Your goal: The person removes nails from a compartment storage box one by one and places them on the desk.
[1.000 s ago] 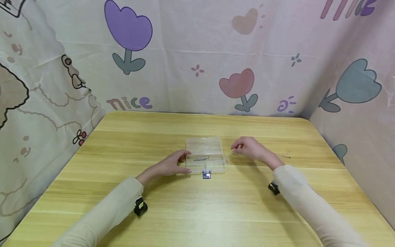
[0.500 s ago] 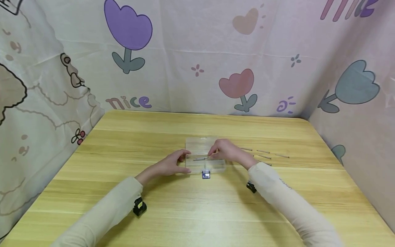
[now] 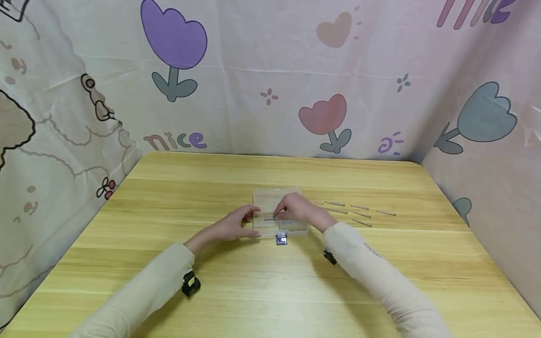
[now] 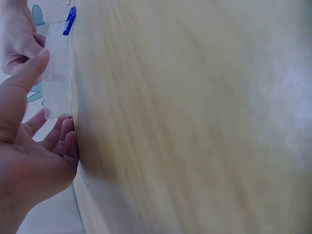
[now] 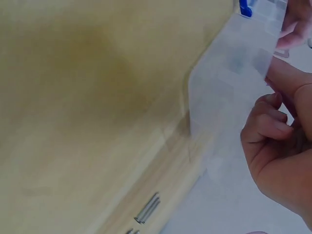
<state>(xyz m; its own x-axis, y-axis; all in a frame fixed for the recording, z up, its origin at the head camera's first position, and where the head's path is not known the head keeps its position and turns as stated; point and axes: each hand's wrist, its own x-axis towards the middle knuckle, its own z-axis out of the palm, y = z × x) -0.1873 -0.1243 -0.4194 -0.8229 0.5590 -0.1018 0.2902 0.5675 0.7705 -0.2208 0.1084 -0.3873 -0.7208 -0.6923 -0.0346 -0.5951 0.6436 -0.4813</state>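
A clear plastic box [image 3: 291,228] lies open on the table, its lid [image 3: 264,199] folded back and a blue latch [image 3: 281,238] at the front. My left hand [image 3: 231,224] grips the box's left end, thumb at the front corner and fingers behind it. My right hand [image 3: 296,208] reaches into the back compartment, thumb and index finger pinching a nail by the silvery nails [image 3: 269,218] there. Its fingertips are hidden behind the box wall in the right wrist view, where the other fingers of the right hand [image 5: 278,131] are curled.
Several loose nails [image 3: 361,222] lie spread on the wooden table [image 3: 270,291] to the right of the box. A printed cloth [image 3: 245,56] hangs behind and along both sides of the table. Both wrists carry small black cameras [image 3: 191,284].
My right hand has moved left from among the loose nails to over the box, then lower and further left into the compartment. The left hand stays at the box's left end.
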